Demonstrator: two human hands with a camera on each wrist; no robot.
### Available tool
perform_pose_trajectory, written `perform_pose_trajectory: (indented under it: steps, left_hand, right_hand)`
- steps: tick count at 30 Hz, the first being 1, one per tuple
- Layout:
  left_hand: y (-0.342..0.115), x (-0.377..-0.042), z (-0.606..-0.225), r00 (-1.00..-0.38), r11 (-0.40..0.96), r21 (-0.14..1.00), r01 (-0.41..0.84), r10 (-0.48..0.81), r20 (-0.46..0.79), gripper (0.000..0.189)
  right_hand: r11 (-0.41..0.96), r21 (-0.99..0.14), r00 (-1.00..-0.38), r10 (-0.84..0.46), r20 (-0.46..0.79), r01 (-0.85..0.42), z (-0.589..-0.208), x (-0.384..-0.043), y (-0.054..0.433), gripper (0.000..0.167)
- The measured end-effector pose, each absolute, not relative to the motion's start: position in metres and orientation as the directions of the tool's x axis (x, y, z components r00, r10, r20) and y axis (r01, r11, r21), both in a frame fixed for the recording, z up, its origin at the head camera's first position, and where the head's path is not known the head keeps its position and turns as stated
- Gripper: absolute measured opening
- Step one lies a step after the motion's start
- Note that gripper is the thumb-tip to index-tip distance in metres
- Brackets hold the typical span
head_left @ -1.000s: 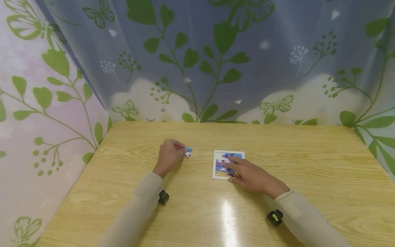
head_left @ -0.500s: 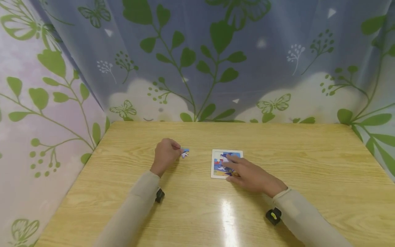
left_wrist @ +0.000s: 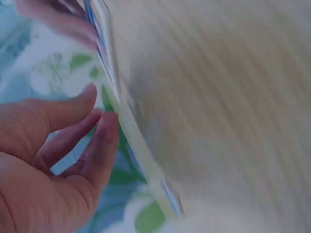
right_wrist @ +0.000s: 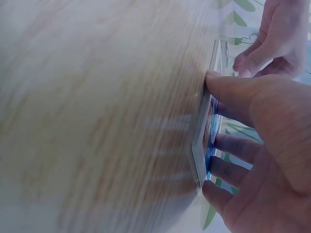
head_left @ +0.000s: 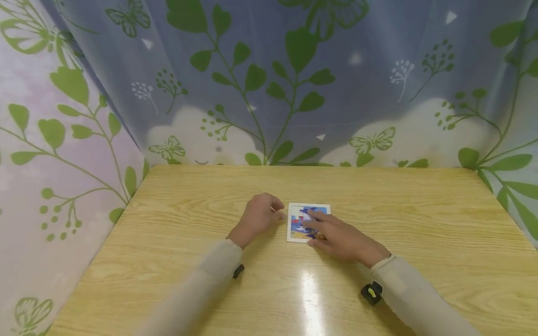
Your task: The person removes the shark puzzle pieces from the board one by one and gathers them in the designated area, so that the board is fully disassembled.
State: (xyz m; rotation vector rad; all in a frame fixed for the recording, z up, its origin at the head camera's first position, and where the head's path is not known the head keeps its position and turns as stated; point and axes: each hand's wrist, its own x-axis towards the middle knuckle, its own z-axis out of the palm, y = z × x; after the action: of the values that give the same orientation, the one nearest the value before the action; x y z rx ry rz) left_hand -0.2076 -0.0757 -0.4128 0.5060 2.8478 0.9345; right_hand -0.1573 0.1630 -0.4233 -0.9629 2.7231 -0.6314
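Two hands work at one picture puzzle [head_left: 297,224], which lies flat on the wooden table [head_left: 403,210], and here's how they stand. From the puzzle's right side comes the right hand [head_left: 342,237], fingers spread apart over the picture, fingertips touching it, thumb down at the near edge; nothing is clamped. Just beside the puzzle's left edge hovers the left hand [head_left: 258,215], fingers loosely bent, a gap between thumb and fingertips, no piece visible in it. Farther left of the puzzle sits a bluish object [left_wrist: 171,198], too blurred to name surely; loose pieces, I'd guess. And look at the puzzle's upper left: a pale patch, probably an unfilled place! As for handling, the board looks light, thin and stiff, likely smooth enough to slide if nudged, with small pieces that could pop out if it tips. Best hold, I judge: steady the white border [head_left: 289,231] flat, pinch any loose piece by its edges. Behind the puzzle hangs the leafy curtain [head_left: 353,93].
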Motion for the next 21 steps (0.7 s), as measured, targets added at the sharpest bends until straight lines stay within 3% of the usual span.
perform_pose_trajectory:
  steps: [5, 9, 14, 21]
  left_hand:
    - [-0.053, -0.204, -0.417, -0.885, 0.756, 0.544, 0.363, 0.463, -0.053, 0.03]
    - [-0.047, -0.203, -0.42, -0.888, 0.768, 0.525, 0.367, 0.457, -0.048, 0.029]
    - [-0.047, -0.203, -0.421, -0.89, 0.759, 0.546, 0.355, 0.454, -0.052, 0.029]
    - [-0.05, -0.207, -0.422, -0.888, 0.743, 0.575, 0.342, 0.455, -0.06, 0.033]
  right_hand:
    - [0.687, -0.437, -0.76, -0.65, -0.011, -0.581, -0.427, -0.158, 0.165, 0.05]
    - [0.659, -0.432, -0.741, -0.67, 0.033, -0.615, -0.429, -0.156, 0.166, 0.049]
    - [0.658, -0.346, -0.723, -0.684, 0.097, -0.669, -0.429, -0.15, 0.168, 0.039]
    - [0.684, -0.307, -0.736, -0.671, 0.092, -0.662, -0.428, -0.148, 0.167, 0.032]
